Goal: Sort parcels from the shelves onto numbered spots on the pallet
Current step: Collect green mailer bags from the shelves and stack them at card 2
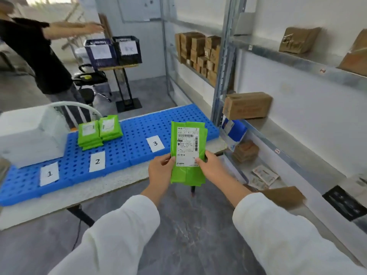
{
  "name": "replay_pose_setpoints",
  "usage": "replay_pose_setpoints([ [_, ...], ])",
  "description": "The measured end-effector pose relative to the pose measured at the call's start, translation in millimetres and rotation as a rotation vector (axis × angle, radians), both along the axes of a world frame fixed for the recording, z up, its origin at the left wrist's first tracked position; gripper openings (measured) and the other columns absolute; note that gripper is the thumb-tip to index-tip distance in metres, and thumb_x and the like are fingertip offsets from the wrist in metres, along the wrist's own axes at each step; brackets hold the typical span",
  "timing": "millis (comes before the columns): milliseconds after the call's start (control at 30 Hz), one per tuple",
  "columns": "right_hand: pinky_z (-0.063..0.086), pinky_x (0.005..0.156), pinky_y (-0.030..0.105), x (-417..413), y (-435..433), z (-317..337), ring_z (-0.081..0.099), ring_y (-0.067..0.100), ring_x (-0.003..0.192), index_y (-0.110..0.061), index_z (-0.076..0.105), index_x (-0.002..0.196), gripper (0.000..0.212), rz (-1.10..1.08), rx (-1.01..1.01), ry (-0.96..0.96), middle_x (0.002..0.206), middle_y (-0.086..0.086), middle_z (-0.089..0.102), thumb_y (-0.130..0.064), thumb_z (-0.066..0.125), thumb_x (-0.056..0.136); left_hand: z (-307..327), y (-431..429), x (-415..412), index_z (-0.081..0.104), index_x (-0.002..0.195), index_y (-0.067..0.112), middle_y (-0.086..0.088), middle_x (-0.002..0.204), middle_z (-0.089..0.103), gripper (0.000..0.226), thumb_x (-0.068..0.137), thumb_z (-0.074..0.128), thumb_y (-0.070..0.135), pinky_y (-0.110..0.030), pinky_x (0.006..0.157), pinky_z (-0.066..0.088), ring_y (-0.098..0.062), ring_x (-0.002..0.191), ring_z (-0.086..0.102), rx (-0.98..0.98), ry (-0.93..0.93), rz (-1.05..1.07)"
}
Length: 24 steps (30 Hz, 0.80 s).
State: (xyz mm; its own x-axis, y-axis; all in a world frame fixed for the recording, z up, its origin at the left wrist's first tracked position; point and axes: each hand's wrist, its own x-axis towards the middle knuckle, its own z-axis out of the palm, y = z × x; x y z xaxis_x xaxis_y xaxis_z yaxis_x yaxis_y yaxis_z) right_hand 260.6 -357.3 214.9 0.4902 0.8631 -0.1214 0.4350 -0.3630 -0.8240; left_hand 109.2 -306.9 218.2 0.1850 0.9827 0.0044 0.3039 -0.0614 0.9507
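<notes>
Both our hands grip one green parcel (187,153) upright, left hand (159,169) and right hand (211,167) pinching its sides, near the blue pallet (139,128).

Green parcel (187,151) upright, label forward, before blue pallet (139,129).

Three white paper cards lie along the near edge of the blue pallet (139,132): card 1 (49,173) at the left, card 2 (97,161) in the middle, card 3 (155,143) to the right. The shipping label (187,147) on the green parcel (187,175), just right of card 3, carries barcodes and the large characters "棕色M". Its finer print is too small to read. Labels on the stacked parcels (90,133) beyond card 2 are blurred.
</notes>
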Motion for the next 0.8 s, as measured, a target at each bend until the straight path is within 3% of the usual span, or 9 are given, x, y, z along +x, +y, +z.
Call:
replay_pose_setpoints([
  [133,0.042,0.096,0.033,7,44,5,0.052,0.023,0.119,-0.014,0.054,0.131,0.036,0.089,0.021,0.021,0.13,0.007,0.056,-0.019,0.055,0.095,6,30,3,0.074,0.105,0.012,0.015,0.08,0.059,0.019,0.091,0.063,0.018,-0.028,0.081,0.047,-0.007,0.081,0.059,0.012,0.007,0.112],
  [300,0.043,0.097,0.033,-4,90,9,0.053,0.022,0.119,-0.011,0.054,0.13,0.033,0.227,0.049,0.051,0.13,0.006,0.057,-0.017,0.054,0.097,5,58,-11,0.074,0.104,0.012,0.014,0.079,0.058,0.019,0.09,0.064,0.019,-0.036,0.086,0.049,-0.017,0.09,0.061,0.006,0.02,0.251],
  [500,0.042,0.097,0.032,-38,146,12,0.053,0.022,0.119,-0.012,0.052,0.133,0.036,0.367,0.04,0.042,0.132,0.005,0.057,-0.018,0.053,0.098,6,90,-45,0.068,0.118,0.011,0.008,0.094,0.065,0.029,0.091,0.064,0.022,-0.024,0.078,0.047,-0.012,0.09,0.059,-0.013,-0.027,0.398],
  [667,0.044,0.094,0.03,-76,196,15,0.055,0.02,0.116,-0.013,0.053,0.131,0.034,0.423,0.036,0.057,0.13,0.005,0.059,-0.018,0.053,0.097,7,131,-80,0.073,0.092,0.023,0.008,0.082,0.058,0.01,0.091,0.064,0.019,-0.026,0.078,0.042,-0.014,0.084,0.054,-0.012,-0.075,0.47],
  [733,0.045,0.096,0.032,-92,218,16,0.055,0.021,0.116,-0.013,0.053,0.131,0.034,0.439,0.029,0.063,0.131,0.005,0.058,-0.019,0.054,0.097,7,149,-95,0.074,0.1,0.016,0.01,0.081,0.059,0.014,0.092,0.063,0.019,-0.027,0.079,0.043,-0.013,0.085,0.054,-0.012,-0.063,0.495],
  [800,0.046,0.097,0.034,-110,243,16,0.055,0.021,0.116,-0.014,0.053,0.131,0.035,0.447,0.017,0.073,0.131,0.005,0.058,-0.021,0.055,0.097,6,172,-113,0.069,0.116,0.01,0.005,0.097,0.061,0.026,0.092,0.063,0.019,-0.029,0.085,0.047,-0.013,0.092,0.057,-0.029,-0.082,0.519],
])
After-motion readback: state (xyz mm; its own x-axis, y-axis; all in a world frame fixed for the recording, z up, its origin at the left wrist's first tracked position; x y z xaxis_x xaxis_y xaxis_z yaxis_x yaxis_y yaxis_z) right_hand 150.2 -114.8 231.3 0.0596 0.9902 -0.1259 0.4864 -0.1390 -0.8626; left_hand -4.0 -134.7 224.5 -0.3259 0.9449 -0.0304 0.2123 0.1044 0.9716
